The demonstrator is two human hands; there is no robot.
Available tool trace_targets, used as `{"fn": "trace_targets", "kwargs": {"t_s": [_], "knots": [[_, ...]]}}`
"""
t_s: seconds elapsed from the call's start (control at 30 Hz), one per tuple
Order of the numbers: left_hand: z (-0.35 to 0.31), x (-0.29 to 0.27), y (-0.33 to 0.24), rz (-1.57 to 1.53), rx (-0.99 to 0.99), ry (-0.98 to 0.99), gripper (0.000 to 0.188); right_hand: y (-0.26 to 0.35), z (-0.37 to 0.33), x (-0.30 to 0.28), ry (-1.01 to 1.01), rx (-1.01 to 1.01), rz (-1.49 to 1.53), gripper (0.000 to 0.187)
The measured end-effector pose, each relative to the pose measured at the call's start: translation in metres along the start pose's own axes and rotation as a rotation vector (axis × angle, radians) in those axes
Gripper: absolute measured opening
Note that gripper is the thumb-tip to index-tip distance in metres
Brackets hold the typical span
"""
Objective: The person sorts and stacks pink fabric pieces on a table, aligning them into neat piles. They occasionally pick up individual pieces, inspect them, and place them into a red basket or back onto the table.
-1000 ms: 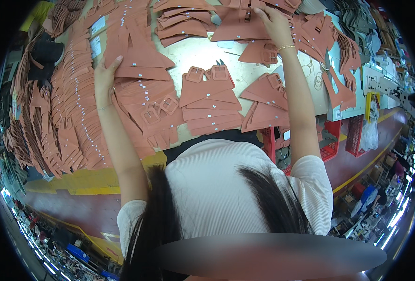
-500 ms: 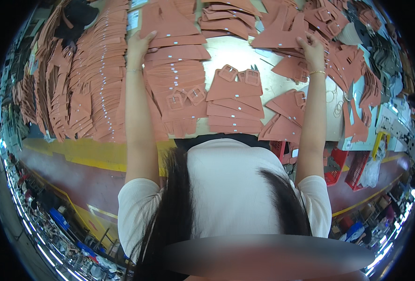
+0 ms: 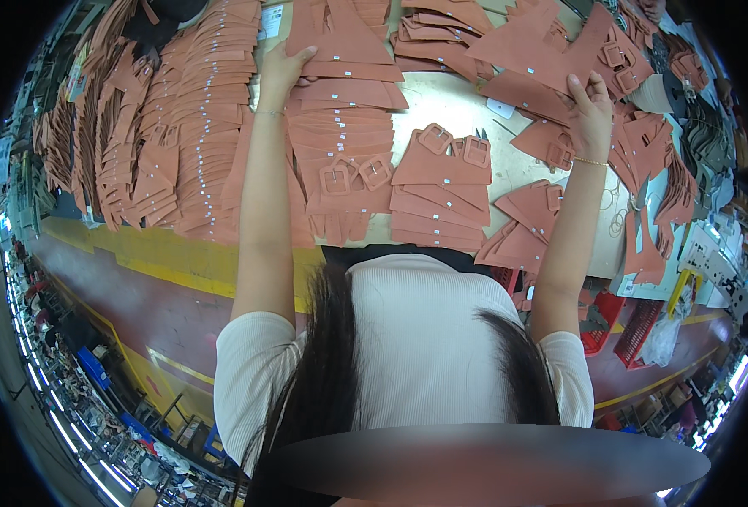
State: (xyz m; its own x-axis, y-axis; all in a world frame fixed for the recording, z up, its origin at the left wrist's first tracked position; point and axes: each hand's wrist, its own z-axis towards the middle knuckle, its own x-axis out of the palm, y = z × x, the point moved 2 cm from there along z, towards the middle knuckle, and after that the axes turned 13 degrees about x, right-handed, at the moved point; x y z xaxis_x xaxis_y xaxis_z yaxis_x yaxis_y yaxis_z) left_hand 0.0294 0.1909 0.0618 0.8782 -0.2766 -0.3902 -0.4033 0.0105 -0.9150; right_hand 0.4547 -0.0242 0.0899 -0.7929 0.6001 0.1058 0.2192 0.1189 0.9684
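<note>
My left hand [image 3: 281,76] is at the edge of a spread stack of salmon-coloured cut pieces [image 3: 340,110], its thumb lying over a forked top piece [image 3: 340,42] and its fingers tucked partly underneath. My right hand [image 3: 592,118] pinches the lower corner of another forked salmon piece [image 3: 530,51], which is tilted above the pieces beneath it. Small white tags dot the lower edges. Near the table's front, buckled pieces [image 3: 441,160] lie between my forearms, with square covered buckles on their straps.
Long overlapping rows of salmon pieces [image 3: 201,144] cover the left of the table. More buckled pieces [image 3: 631,68] lie at the right, next to a roll of pale material [image 3: 651,93]. Red crates [image 3: 640,334] stand below the table's right edge, with a plastic bag [image 3: 665,334] beside them.
The piece at my right hand has turned and risen, uncovering more of the piece below. My left hand stays at the same stack. The whole view has shifted slightly.
</note>
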Motion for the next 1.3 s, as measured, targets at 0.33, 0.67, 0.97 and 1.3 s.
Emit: {"fn": "trace_targets", "kwargs": {"t_s": [0.33, 0.67, 0.97, 1.3], "knots": [[-0.013, 0.007, -0.021, 0.740, 0.348, -0.144, 0.051, -0.034, 0.027, -0.030, -0.486, -0.222, -1.443, 0.035], [0.001, 0.004, -0.011, 0.782, 0.534, -0.141, 0.051, -0.036, 0.030, -0.033, -0.486, -0.268, -1.486, 0.039], [0.004, -0.001, -0.005, 0.554, 0.224, -0.043, 0.051, -0.031, 0.022, -0.026, -0.546, -0.200, -1.364, 0.037], [0.003, 0.002, 0.006, 0.884, 0.617, -0.257, 0.054, -0.032, 0.021, -0.024, -0.493, -0.299, -1.301, 0.029]]}}
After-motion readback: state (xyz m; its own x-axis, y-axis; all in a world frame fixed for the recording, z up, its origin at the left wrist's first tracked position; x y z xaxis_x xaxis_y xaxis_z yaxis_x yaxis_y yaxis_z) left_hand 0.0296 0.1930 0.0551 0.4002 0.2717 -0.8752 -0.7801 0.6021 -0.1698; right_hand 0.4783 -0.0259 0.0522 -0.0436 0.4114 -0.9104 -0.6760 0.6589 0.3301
